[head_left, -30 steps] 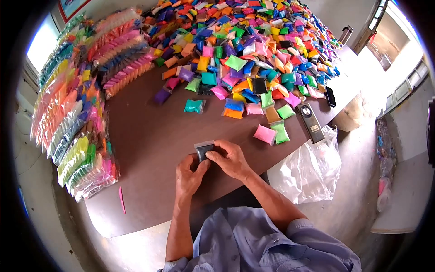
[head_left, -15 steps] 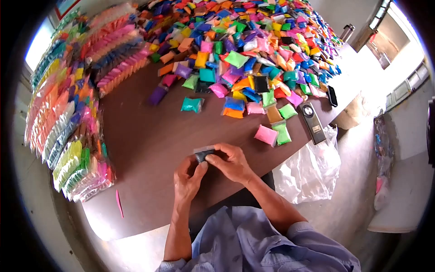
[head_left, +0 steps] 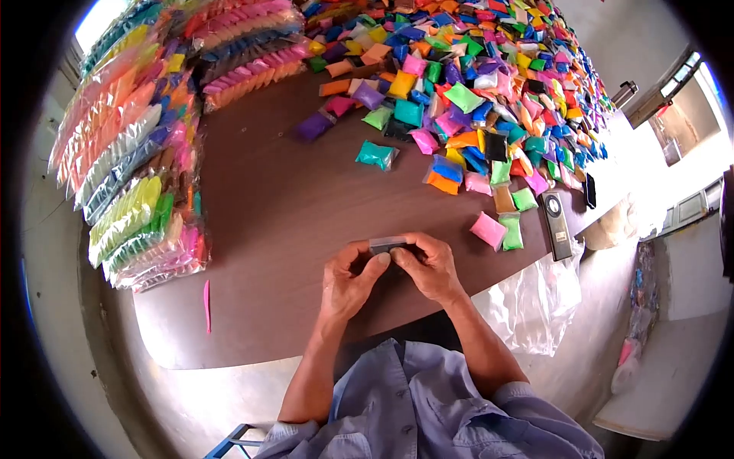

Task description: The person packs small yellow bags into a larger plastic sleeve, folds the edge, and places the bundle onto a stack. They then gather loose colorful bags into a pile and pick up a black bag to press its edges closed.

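Note:
A small dark packet with a clear top strip [head_left: 387,242] is pinched between both hands over the near part of the brown table. My left hand [head_left: 349,283] is closed on its left end, thumb on the near face. At the other end, my right hand [head_left: 430,268] grips it with thumb and fingers, the two thumb tips nearly meeting. Fingers hide much of the packet. To the right of my hands lie a pink packet [head_left: 488,231] and a light green packet [head_left: 511,232]. Farther off rests a teal packet [head_left: 376,156].
A big heap of coloured packets [head_left: 474,92] covers the back of the table [head_left: 267,206]. Bagged rows of packets [head_left: 126,161] are stacked at left. A pink strip-like tool [head_left: 207,306], a dark box-shaped device [head_left: 556,226] and a clear plastic bag [head_left: 531,306] lie near the edges.
The camera view has shifted, so the table's things appear farther right. The packet, tilted before, is now held level, with my hands more evenly placed at its two ends.

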Demonstrator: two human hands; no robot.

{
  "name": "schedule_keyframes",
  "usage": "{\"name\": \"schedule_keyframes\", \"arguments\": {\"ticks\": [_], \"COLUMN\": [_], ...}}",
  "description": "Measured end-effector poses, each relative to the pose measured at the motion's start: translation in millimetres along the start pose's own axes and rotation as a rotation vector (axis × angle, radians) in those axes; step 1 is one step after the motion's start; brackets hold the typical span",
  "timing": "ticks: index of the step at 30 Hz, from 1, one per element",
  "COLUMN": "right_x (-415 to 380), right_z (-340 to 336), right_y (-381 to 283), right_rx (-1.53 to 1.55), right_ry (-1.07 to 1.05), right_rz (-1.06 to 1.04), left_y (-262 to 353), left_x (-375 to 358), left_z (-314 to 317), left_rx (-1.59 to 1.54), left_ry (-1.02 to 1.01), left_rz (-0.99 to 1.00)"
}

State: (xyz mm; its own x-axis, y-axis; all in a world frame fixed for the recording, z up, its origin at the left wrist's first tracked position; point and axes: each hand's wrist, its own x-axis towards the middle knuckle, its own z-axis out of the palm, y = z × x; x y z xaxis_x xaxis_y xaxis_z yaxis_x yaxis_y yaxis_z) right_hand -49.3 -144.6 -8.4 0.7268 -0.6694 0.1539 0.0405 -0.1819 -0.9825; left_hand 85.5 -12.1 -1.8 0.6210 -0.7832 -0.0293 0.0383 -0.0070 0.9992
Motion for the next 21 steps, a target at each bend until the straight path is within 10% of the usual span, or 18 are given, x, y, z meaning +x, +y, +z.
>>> {"name": "schedule_keyframes", "arguments": {"ticks": [21], "right_x": [-2], "right_z": [-5], "right_y": [2], "right_rx": [-0.018], "right_ry": [0.031], "right_rz": [-0.022], "left_y": [8], "left_x": [2], "left_z": [2], "left_rx": [0.265], "left_ry": [-0.055], "left_rz": [-0.006]}}
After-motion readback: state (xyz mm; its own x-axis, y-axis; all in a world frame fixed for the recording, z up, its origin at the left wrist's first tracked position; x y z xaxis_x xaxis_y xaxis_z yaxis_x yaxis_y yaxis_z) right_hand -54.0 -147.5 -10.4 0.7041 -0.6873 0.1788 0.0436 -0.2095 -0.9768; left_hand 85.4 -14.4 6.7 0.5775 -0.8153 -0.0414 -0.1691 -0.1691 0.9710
